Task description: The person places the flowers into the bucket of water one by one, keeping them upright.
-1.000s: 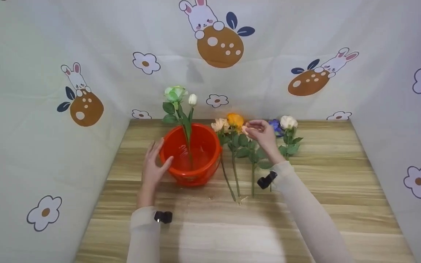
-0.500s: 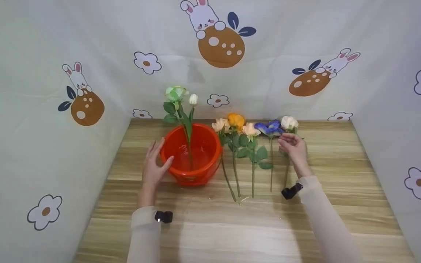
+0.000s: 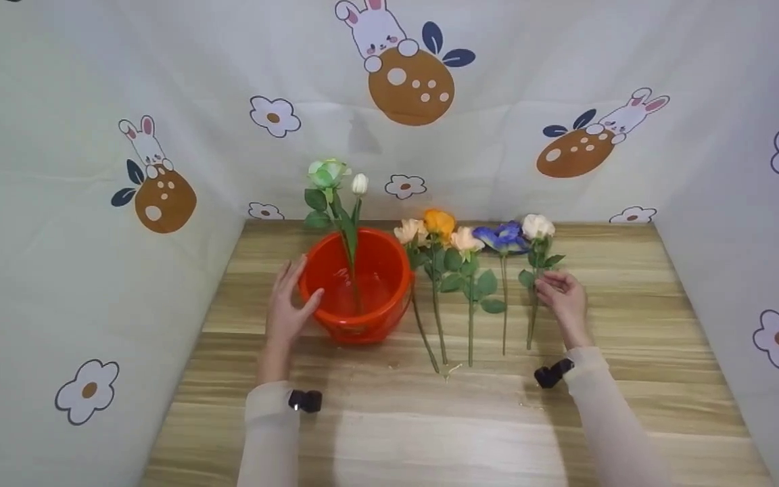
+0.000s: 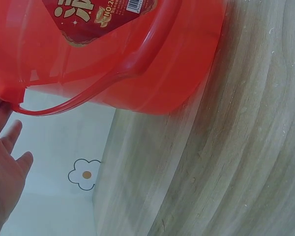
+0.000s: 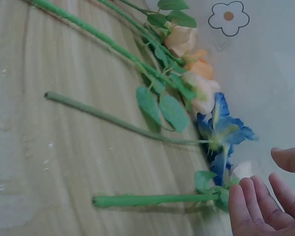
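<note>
A red bucket (image 3: pixel 356 325) stands on the table with a green rose (image 3: pixel 327 174) and a white tulip (image 3: pixel 360 184) rising out of it. My left hand (image 3: pixel 287 308) lies against the bucket's left side, fingers extended and touching near the rim; the left wrist view shows the fingers by the handle (image 4: pixel 83 96). At the right end of a row of flowers lies a white rose (image 3: pixel 537 227) with a green stem. Beside that stem is my right hand (image 3: pixel 565 301). In the right wrist view its thumb and fingers are apart, with nothing between them.
Between bucket and white rose lie a blue flower (image 3: pixel 502 238), an orange flower (image 3: pixel 439 223), and two peach flowers, one at the left (image 3: pixel 410 232) and one nearer the middle (image 3: pixel 466 239). Small wet-looking specks dot the wooden table (image 3: pixel 416 419). Patterned cloth (image 3: pixel 498 149) hangs behind and at both sides.
My right hand has moved from the middle peach flower rightward past the blue flower, then down beside the white rose's stem. The left hand stays at the bucket.
</note>
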